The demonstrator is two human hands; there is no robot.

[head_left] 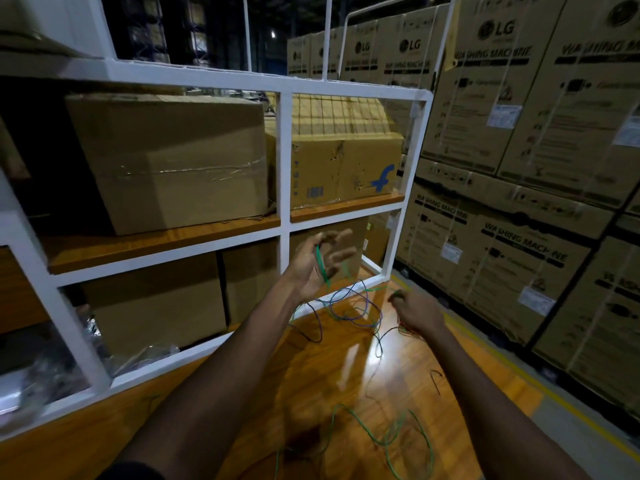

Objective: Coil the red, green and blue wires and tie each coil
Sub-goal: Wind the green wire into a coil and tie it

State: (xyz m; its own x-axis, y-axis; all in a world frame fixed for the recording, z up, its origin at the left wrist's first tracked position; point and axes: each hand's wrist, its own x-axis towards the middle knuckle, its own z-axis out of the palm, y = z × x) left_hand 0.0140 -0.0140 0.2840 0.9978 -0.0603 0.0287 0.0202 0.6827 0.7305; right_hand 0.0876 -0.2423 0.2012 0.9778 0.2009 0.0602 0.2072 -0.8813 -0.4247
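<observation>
because the wires are thin, light and limp, they will likely flop and snag on one another rather than hold a shape, so each is best taken near a free end and drawn loop by loop into the palm. the green wire [320,263] hangs from the left hand [317,263], whose grip is half open: fingers spread and curled loosely, with the strand running down across the palm, so it is caught rather than pinched hard. below that grip the green wire trails onto the wooden counter [311,368], where it mixes with the blue wire [346,306] in loose loops between the two hands. more green lies in a wide slack loop well below both grips, toward the person. the right hand [417,311] rests knuckles up on the counter, fingers curled under; its grip looks narrow, and whether it holds a strand cannot be told. the red wire [407,329] shows just beneath it, partly hidden. no coil is formed yet.
</observation>
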